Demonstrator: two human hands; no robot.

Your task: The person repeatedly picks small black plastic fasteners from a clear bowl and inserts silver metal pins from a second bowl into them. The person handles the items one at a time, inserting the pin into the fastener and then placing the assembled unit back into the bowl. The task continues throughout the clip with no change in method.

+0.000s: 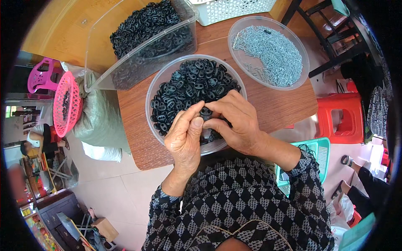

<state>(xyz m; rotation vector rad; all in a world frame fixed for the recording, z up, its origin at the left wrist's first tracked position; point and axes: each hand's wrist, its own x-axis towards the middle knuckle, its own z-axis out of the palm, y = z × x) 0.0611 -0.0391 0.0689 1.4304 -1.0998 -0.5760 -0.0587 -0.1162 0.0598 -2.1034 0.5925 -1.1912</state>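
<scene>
Table [276, 106] bears a clear bin [102, 79] at eleven o'clock, a central bowl [215, 147] of black parts [192, 79], presumably for reach, and a tray [239, 57] of silvery pins [276, 54] at two. Left hand [184, 134] and right hand [237, 121] pinch one black piece [205, 111] above the bowl, likely to steady it.

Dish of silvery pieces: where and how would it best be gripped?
Probably by the rim of the clear dish, coming from its near right: its round edge stands raised there, whereas the bowl of black parts sits close on its near left.
</scene>
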